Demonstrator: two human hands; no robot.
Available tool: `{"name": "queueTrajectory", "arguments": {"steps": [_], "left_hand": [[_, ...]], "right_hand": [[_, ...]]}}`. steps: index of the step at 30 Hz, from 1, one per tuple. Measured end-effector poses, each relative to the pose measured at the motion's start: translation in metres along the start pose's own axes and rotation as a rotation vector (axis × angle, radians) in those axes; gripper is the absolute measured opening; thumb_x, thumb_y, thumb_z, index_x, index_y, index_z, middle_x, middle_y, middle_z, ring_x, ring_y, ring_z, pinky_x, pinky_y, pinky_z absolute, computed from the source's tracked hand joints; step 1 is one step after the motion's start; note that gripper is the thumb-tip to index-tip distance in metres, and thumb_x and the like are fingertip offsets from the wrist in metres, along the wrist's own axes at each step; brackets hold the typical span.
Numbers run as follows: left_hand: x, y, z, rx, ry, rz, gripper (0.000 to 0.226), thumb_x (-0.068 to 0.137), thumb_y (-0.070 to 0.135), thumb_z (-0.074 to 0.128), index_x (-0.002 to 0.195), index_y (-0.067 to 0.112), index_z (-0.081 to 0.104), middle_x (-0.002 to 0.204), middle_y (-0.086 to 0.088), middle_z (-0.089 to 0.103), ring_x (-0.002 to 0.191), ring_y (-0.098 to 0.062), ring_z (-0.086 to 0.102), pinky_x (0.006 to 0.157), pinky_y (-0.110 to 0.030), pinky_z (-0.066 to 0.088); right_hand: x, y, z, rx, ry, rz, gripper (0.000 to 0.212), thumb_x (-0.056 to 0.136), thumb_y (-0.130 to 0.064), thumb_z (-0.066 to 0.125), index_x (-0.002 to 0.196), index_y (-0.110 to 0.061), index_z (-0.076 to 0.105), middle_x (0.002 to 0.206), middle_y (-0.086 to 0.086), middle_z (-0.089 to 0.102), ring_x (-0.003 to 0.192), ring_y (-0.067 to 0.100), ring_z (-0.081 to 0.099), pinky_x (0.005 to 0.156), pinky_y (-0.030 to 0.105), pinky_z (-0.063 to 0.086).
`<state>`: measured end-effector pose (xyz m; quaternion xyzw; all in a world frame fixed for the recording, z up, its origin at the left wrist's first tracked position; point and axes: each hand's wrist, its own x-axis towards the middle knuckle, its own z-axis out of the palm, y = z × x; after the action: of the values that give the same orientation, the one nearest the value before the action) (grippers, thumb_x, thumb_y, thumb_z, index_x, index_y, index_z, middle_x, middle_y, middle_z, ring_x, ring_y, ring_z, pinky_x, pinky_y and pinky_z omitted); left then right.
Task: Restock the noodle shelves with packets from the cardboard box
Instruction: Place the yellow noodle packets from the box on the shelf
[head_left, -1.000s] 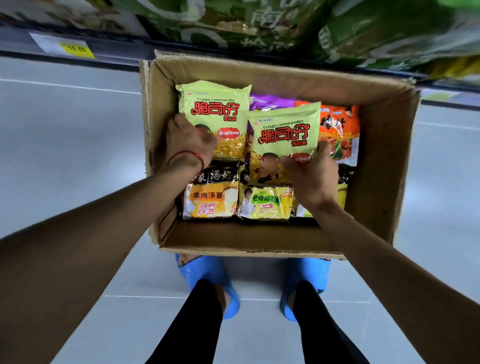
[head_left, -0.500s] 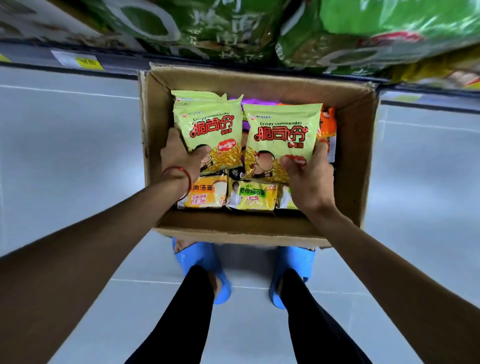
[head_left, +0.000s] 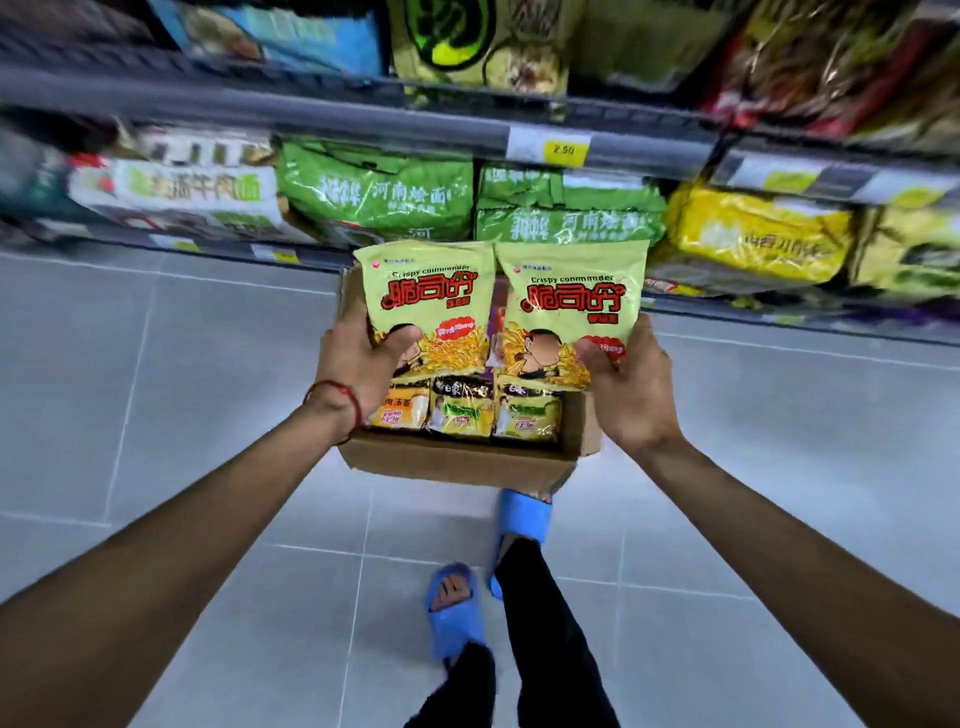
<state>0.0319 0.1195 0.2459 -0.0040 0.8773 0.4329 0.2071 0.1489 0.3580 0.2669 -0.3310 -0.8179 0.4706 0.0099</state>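
Noodle shelves wait ahead; our left grip holds the left packet, our right grip the right packet, so we should slide both in flat.

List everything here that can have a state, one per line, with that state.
cardboard box: open, on the floor, loose packets inside.
left hand: grips left green packet at its lower corner.
right hand: grips right green packet at its lower corner.
left green packet: upright, held over the box.
right green packet: upright, held beside it.
lower shelf: stocked with green packs and yellow packs.
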Motion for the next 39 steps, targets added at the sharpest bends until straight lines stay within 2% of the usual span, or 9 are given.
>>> {"name": "queueTrajectory", "arguments": {"steps": [4,12,15,18,21,24,30,35,39], "left_hand": [[-0.041,0.077,-0.034,-0.055,-0.017,0.105,0.028,0.093,0.019,0.067,0.118,0.014,0.056,0.102,0.012,0.065,0.077,0.017,0.061,0.07,-0.005,0.049],[-0.127,0.236,-0.101,-0.134,0.018,0.363,0.03,0.092,0.025,0.067,0.12,0.016,0.059,0.111,0.013,0.066,0.101,-0.005,0.062,0.086,-0.02,0.05],[-0.16,0.29,-0.115,-0.132,0.016,0.438,0.033,0.091,0.023,0.069,0.122,0.015,0.06,0.11,0.012,0.066,0.096,0.005,0.062,0.087,-0.02,0.05],[-0.19,0.347,-0.12,-0.13,0.009,0.498,0.033,0.091,0.016,0.069,0.122,0.011,0.058,0.106,0.007,0.066,0.079,0.021,0.059,0.067,-0.002,0.047],[-0.217,0.409,-0.118,-0.087,0.014,0.588,0.034,0.091,0.024,0.069,0.123,0.014,0.058,0.109,0.007,0.067,0.082,0.014,0.061,0.073,-0.011,0.052],[-0.239,0.473,-0.109,-0.085,0.042,0.68,0.037,0.09,0.031,0.071,0.123,0.018,0.06,0.115,0.007,0.069,0.101,-0.006,0.064,0.094,-0.037,0.054],[-0.293,0.584,-0.057,-0.146,0.124,0.775,0.042,0.089,0.037,0.071,0.126,0.021,0.058,0.121,0.006,0.067,0.105,-0.006,0.064,0.09,-0.026,0.054],[-0.332,0.652,-0.003,-0.216,0.203,0.79,0.026,0.092,0.021,0.069,0.116,0.014,0.059,0.106,0.005,0.068,0.087,-0.001,0.066,0.065,-0.009,0.053],[-0.351,0.705,0.026,-0.268,0.22,0.822,0.031,0.093,0.02,0.067,0.122,0.013,0.057,0.112,0.003,0.067,0.088,0.0,0.066,0.068,-0.009,0.054]], "right_hand": [[-0.033,-0.05,-0.058,0.131,0.066,0.001,0.018,0.101,-0.015,0.056,0.118,-0.018,0.05,0.108,-0.008,0.066,0.099,0.012,0.064,0.085,0.03,0.053],[-0.106,-0.161,-0.18,0.228,0.224,-0.158,0.021,0.102,-0.008,0.05,0.123,-0.01,0.049,0.1,-0.015,0.059,0.088,-0.004,0.056,0.073,0.01,0.046],[-0.131,-0.191,-0.234,0.257,0.302,-0.218,0.024,0.101,-0.013,0.054,0.124,-0.012,0.052,0.104,-0.01,0.063,0.09,0.005,0.06,0.076,0.016,0.049],[-0.15,-0.214,-0.291,0.285,0.358,-0.267,0.022,0.099,-0.017,0.058,0.12,-0.013,0.054,0.106,-0.008,0.065,0.094,0.008,0.062,0.079,0.022,0.051],[-0.167,-0.227,-0.352,0.316,0.388,-0.335,0.027,0.097,-0.022,0.062,0.122,-0.014,0.054,0.108,-0.011,0.066,0.097,-0.005,0.061,0.079,0.015,0.05],[-0.174,-0.233,-0.414,0.324,0.429,-0.415,0.029,0.098,-0.023,0.061,0.123,-0.013,0.053,0.113,-0.008,0.066,0.098,-0.01,0.059,0.076,0.006,0.046],[-0.178,-0.232,-0.54,0.234,0.509,-0.563,0.026,0.098,-0.031,0.061,0.114,-0.012,0.053,0.105,-0.006,0.065,0.097,0.015,0.062,0.082,0.036,0.052],[-0.181,-0.223,-0.628,0.249,0.51,-0.67,0.023,0.099,-0.024,0.06,0.119,-0.017,0.052,0.108,-0.011,0.062,0.094,-0.004,0.057,0.074,0.005,0.043],[-0.171,-0.221,-0.693,0.3,0.54,-0.691,0.02,0.099,-0.025,0.061,0.116,-0.022,0.052,0.105,-0.019,0.061,0.099,0.002,0.058,0.078,0.014,0.046]]}}
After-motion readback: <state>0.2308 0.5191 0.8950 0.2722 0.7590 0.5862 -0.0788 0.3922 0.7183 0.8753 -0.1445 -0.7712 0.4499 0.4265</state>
